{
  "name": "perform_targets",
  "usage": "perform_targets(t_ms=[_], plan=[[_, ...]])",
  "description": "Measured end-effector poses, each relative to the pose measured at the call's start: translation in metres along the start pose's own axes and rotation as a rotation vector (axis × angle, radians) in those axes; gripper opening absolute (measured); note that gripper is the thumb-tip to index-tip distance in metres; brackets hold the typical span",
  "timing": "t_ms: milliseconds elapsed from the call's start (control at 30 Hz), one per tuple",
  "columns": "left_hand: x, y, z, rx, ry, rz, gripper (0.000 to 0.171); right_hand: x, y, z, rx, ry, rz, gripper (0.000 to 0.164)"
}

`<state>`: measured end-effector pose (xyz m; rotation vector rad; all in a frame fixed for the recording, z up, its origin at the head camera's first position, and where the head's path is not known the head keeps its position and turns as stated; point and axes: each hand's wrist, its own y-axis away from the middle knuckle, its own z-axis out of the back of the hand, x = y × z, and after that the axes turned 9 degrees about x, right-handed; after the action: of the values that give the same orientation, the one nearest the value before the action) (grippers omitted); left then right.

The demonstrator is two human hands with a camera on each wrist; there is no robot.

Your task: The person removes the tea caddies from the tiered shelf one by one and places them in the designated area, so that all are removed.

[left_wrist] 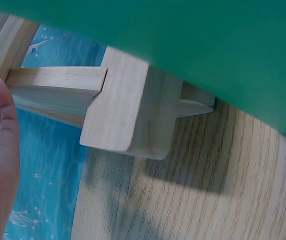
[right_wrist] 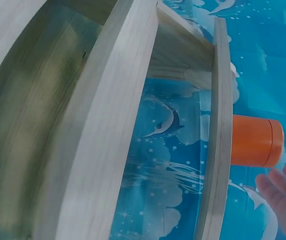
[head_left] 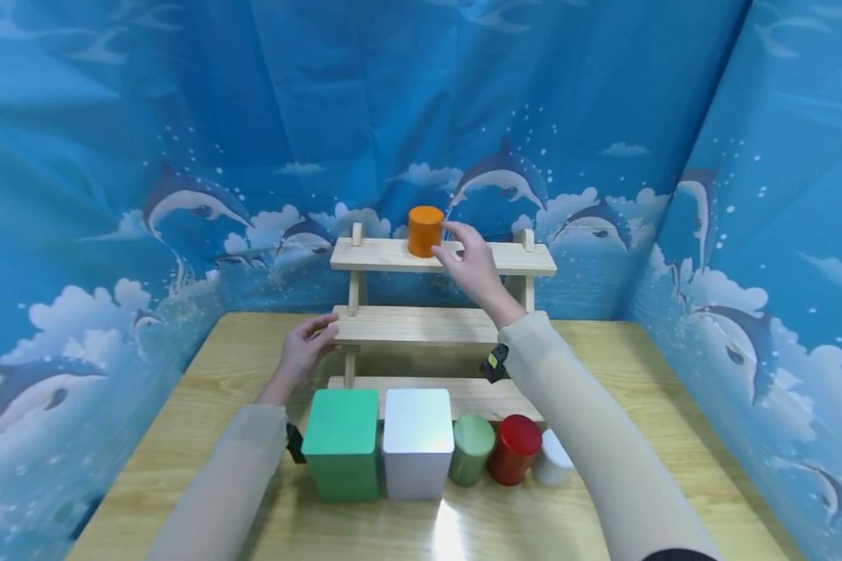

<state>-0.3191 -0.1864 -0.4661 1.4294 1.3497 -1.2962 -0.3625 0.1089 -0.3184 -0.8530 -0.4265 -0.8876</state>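
An orange canister [head_left: 425, 232] stands upright on the top tier of a wooden three-tier stand [head_left: 414, 323]. Beside its right side is my right hand [head_left: 472, 263], thumb and fingers spread apart. In the right wrist view, a small gap separates the fingers [right_wrist: 277, 187] from the orange canister [right_wrist: 255, 141]. My left hand [head_left: 305, 347] holds the left end of the middle tier, with its thumb [left_wrist: 4, 97] against the board's edge. The rest of that hand's fingers are hidden in the left wrist view.
Before the stand, on the wooden table [head_left: 217, 374], are a green box [head_left: 342, 444], a white box [head_left: 419, 444], a pale green canister [head_left: 472, 448], a red canister [head_left: 515, 449] and a white canister [head_left: 552, 460]. A blue dolphin-print curtain [head_left: 365, 101] surrounds the table.
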Motion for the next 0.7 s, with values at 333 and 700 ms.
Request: perform_targets(t_ms=[333,700], plan=[[0.0,0.0,-0.001,0.013,0.002,-0.006,0.047,-0.003,-0.021,-0.008,-0.007,0.055,-0.085,0.05],[-0.001,0.001,-0.002,0.027,0.005,-0.023,0.043,-0.009,-0.035,-0.015,0.028,0.051,-0.152,0.056]])
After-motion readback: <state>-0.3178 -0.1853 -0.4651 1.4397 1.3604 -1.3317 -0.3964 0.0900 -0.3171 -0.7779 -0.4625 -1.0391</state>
